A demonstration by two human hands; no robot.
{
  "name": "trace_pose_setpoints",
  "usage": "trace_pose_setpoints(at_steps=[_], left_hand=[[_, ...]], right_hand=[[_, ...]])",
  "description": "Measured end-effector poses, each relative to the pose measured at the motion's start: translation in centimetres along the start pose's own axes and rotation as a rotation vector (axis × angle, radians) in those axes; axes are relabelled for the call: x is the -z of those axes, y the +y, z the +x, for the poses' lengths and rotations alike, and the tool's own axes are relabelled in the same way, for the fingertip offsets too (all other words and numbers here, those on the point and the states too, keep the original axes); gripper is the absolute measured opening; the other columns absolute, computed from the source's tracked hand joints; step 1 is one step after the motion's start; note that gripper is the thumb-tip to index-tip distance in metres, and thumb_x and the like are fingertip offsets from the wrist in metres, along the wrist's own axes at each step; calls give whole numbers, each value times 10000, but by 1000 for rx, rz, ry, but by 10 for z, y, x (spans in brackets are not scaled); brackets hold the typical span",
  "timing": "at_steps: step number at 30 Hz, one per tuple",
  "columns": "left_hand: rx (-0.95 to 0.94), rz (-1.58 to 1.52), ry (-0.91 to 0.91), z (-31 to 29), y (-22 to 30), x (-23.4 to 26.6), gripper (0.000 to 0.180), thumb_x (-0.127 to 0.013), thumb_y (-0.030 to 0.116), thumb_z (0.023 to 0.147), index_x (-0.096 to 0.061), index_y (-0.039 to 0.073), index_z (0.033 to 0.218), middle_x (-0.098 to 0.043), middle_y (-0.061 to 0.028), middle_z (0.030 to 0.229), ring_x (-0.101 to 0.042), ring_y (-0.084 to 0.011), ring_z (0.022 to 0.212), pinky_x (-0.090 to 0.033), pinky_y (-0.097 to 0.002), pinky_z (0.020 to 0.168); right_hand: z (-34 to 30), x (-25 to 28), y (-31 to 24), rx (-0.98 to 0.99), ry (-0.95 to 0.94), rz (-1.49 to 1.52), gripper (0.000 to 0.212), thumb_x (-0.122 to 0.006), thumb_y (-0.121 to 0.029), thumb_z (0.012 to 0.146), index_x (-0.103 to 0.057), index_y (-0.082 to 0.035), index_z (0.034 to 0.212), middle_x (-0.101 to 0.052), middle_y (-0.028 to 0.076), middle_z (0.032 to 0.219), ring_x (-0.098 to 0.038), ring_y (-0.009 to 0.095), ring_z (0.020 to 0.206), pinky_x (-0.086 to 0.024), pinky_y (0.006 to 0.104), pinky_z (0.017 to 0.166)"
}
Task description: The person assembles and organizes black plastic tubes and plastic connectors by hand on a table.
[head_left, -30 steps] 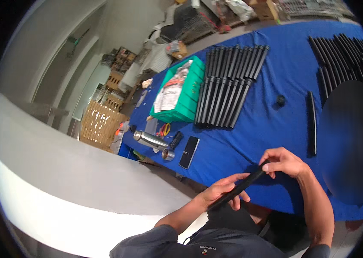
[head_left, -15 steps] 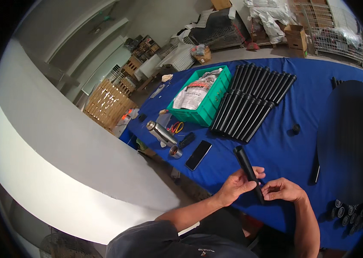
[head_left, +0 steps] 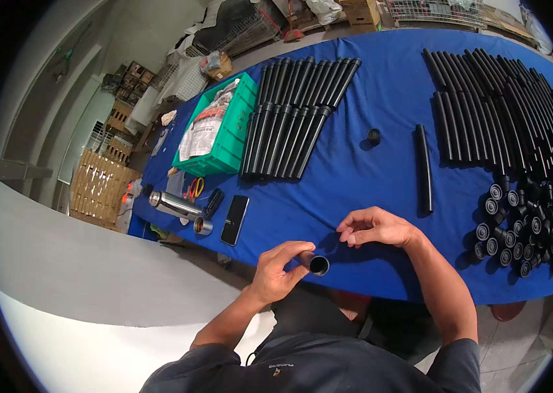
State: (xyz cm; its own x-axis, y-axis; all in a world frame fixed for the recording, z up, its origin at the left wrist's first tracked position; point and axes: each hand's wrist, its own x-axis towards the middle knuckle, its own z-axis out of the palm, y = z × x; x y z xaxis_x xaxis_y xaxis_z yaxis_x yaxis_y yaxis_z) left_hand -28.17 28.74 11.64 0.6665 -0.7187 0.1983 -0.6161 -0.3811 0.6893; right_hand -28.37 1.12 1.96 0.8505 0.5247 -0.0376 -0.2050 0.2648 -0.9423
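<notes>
A short black tube (head_left: 311,261) is wrapped in my left hand (head_left: 281,270), its hollow round end tipped up toward me. Its other end is hidden behind my fingers and palm. My right hand (head_left: 381,226) hovers over the blue cloth, to the right of the tube and apart from it. Its fingers are half bent, the thumb a little away from them, and I see nothing in them. Beyond that hand, a small black ring-shaped fitting (head_left: 373,136) stands alone. A single black tube (head_left: 424,169) lies farther right on the cloth.
Rows of black tubes with collars (head_left: 287,121) lie beside a green crate (head_left: 231,147) holding newspaper. More plain tubes (head_left: 479,121) and a heap of black round-ended fittings (head_left: 518,229) fill the right. A phone (head_left: 234,219), a steel flask (head_left: 175,204) and scissors (head_left: 196,188) lie at left.
My view has swung to the right. The tube in my left hand has tipped so its open end faces me. My right hand has come away from the tube, to the right.
</notes>
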Motion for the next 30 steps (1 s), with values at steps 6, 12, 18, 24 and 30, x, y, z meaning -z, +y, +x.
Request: trace_pose_setpoints(at_steps=[6, 12, 18, 24, 30], left_hand=[[41, 6, 44, -6, 3, -3, 355, -773, 97, 839, -637, -4, 1151, -721, -136, 1022, -707, -229, 934, -545, -333, 833], [105, -42, 1, -10, 0, 0, 362, -770, 85, 841, -629, -25, 1155, -721, -125, 1038, -702, -214, 936, -557, -325, 809], [195, -807, 162, 2, -16, -3, 268, -632, 101, 941, -584, 27, 1193, -671, -169, 1130, -648, -302, 1094, -492, -471, 991], [532, -1716, 355, 20, -75, -31, 251, -654, 170, 947, -625, 117, 1192, -639, -118, 1198, -600, -279, 1174, -499, -462, 1021], [467, -1752, 353, 21, -104, -60, 275, -677, 167, 927, -620, 108, 1190, -629, -124, 1238, -590, -274, 1195, -514, -468, 1007]], right_hand=[[3, -3, 5, 9, -6, -6, 440, -732, -263, 886, -631, 43, 1185, -676, 75, 945, -637, 142, 853, -515, 289, 782], [1, -3, 1, -1, -1, 11, 435, -738, -268, 884, -634, 36, 1177, -673, 76, 948, -636, 143, 858, -518, 291, 781], [5, -3, 1, 51, 117, -10, 405, -712, -270, 908, -638, 30, 1170, -672, 82, 954, -637, 147, 874, -522, 293, 788], [1, -4, 4, 68, 1, 52, 624, -708, -257, 909, -449, -17, 1423, -620, 122, 1110, -620, 186, 980, -540, 333, 854], [10, -8, 4, 131, 119, -106, 486, -711, -100, 889, -534, 19, 1326, -636, 77, 997, -610, 127, 858, -521, 277, 762]])
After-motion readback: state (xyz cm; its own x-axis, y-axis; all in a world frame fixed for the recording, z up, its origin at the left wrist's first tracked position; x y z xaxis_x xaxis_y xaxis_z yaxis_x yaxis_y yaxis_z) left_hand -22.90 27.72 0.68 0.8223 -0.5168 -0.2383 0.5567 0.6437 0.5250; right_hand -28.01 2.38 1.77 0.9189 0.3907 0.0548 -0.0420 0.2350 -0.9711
